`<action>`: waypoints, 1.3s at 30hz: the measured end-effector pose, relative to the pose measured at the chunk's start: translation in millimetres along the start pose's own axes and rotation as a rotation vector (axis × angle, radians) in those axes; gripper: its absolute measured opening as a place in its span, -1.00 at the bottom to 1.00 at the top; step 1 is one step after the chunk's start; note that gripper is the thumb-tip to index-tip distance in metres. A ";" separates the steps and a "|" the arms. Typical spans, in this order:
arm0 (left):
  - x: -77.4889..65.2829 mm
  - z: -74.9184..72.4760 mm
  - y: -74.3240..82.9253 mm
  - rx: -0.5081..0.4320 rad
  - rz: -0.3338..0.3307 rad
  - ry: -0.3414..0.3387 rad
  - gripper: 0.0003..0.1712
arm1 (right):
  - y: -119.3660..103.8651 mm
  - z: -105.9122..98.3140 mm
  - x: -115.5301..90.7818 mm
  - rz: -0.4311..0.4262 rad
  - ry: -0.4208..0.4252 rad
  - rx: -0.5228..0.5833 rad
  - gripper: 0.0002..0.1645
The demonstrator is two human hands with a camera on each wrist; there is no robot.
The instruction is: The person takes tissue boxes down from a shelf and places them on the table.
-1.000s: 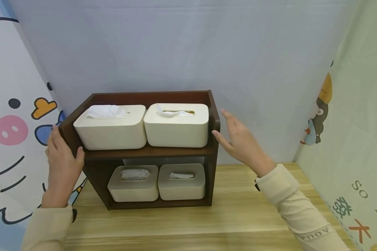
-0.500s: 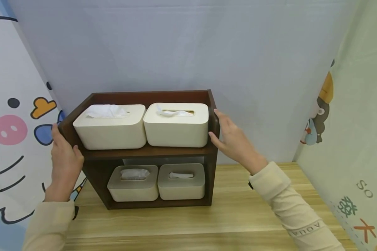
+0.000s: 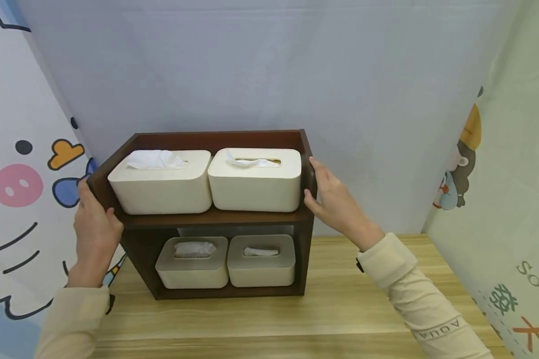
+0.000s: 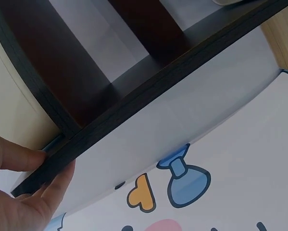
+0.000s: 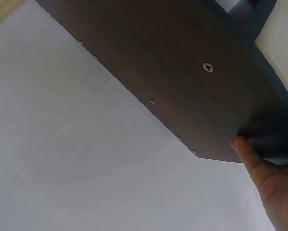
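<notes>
A dark brown two-tier wooden shelf (image 3: 215,219) stands on the table, its back toward the wall. Two cream tissue boxes sit side by side on its upper tier, the left box (image 3: 161,194) and the right box (image 3: 255,193), both with tissue at the slot. My left hand (image 3: 95,232) grips the left side panel (image 4: 86,139), thumb on the inner face and fingers on the outer one. On the other side, my right hand (image 3: 341,208) holds the right side panel (image 5: 182,57) near its top, thumb at the front edge and fingers along the outside.
Below, two more tissue boxes fill the lower tier, a left one (image 3: 192,277) and a right one (image 3: 261,275). The wood-grain table (image 3: 251,324) extends in front. A pale wall (image 3: 269,65) rises behind, with cartoon-printed panels at left and right.
The right hand has moved left from beside the shelf onto its right panel. The left hand has tightened round the left panel. The shelf and boxes stay where they were.
</notes>
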State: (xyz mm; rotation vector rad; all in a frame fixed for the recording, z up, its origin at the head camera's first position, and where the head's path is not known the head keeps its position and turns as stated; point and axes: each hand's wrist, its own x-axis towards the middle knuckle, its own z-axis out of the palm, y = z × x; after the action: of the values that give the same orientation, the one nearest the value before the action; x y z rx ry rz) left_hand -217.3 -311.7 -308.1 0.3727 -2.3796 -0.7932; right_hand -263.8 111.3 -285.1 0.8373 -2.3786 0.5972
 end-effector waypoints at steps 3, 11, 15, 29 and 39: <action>0.0 -1.3 0.1 0.015 0.006 0.005 -0.18 | -0.9 0.0 -0.6 0.000 -0.005 0.004 -0.25; 0.0 -4.0 -0.3 0.020 0.015 0.018 -0.19 | -2.5 0.9 0.1 -0.003 -0.012 0.006 -0.23; -1.3 -4.2 0.2 0.025 0.018 0.024 -0.20 | -2.2 0.7 0.0 0.005 -0.025 0.010 -0.23; -7.0 -0.1 6.8 0.013 0.067 0.024 -0.15 | 5.3 -8.7 -4.3 0.016 -0.023 -0.022 -0.23; -10.4 8.1 14.9 -0.001 0.143 0.021 -0.16 | 16.7 -16.6 -12.6 0.039 -0.013 -0.036 -0.23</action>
State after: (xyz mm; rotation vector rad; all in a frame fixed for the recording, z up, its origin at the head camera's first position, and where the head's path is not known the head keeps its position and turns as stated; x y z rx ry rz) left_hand -215.2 -291.9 -308.8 0.2062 -2.3555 -0.7212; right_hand -261.0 137.8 -284.1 0.7828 -2.4153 0.5640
